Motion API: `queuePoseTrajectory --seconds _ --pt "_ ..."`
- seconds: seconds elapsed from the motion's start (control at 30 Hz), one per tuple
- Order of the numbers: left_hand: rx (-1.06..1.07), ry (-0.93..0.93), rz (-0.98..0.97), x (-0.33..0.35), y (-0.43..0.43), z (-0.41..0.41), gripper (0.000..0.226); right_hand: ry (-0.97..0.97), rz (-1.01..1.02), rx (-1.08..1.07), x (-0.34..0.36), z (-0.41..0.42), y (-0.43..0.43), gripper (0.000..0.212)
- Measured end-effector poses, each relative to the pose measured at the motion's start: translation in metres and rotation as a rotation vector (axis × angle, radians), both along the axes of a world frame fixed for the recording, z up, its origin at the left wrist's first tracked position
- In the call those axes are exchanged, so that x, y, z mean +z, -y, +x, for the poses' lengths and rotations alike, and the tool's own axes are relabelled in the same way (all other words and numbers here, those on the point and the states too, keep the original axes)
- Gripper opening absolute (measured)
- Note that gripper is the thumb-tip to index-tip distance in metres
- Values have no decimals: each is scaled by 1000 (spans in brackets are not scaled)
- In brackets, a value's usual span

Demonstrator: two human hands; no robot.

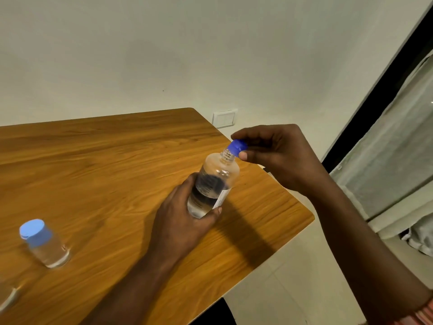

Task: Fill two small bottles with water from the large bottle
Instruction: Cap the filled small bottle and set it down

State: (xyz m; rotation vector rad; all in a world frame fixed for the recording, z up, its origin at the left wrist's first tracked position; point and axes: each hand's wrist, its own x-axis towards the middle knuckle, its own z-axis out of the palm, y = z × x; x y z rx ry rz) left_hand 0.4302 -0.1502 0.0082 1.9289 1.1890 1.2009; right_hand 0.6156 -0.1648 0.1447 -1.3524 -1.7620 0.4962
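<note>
While the cap is at the neck like this, the step in hand looks like uncapping or recapping the large bottle; which of the two cannot be told. At far left, cut by the frame edge, a bit of clear glass (9, 299) shows on the counter (98, 160), perhaps the second small bottle, too little of it to say. Just right of it stands a small bottle (43, 243), upright, its pale blue lid on, and seemingly holding some water. Well apart from it, the left hand (185, 219) is wrapped around the lower body of the large bottle (214, 184), which leans toward the right with water low in it. At its threaded neck the blue cap (237, 147) sits tilted, half off the mouth, pinched between thumb and fingers of the right hand (276, 153).

To do this well, I would bring the bottle upright first, since a leaning open neck invites a spill near the counter's edge. Keep the left grip firm and low so the body does not twist. Seat the cap square to the threads before turning it.
</note>
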Motion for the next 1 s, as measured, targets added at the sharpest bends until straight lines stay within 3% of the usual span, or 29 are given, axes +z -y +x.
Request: queuePoseTrajectory --seconds 0.37,0.57,0.73,0.83,1.0 --pt "17 -50 15 0 0 -2 80 288 -82 58 18 0 -10 35" --pt "17 -86 22 0 0 -1 82 360 -38 -62 19 -7 -14 22" --pt "11 -92 19 0 0 0 82 363 -22 -99 18 -12 -12 53" --pt "7 -79 25 -1 0 0 82 245 -94 12 20 -5 -11 32" --pt "4 -62 13 0 0 1 83 291 -82 30 18 -5 -14 26"
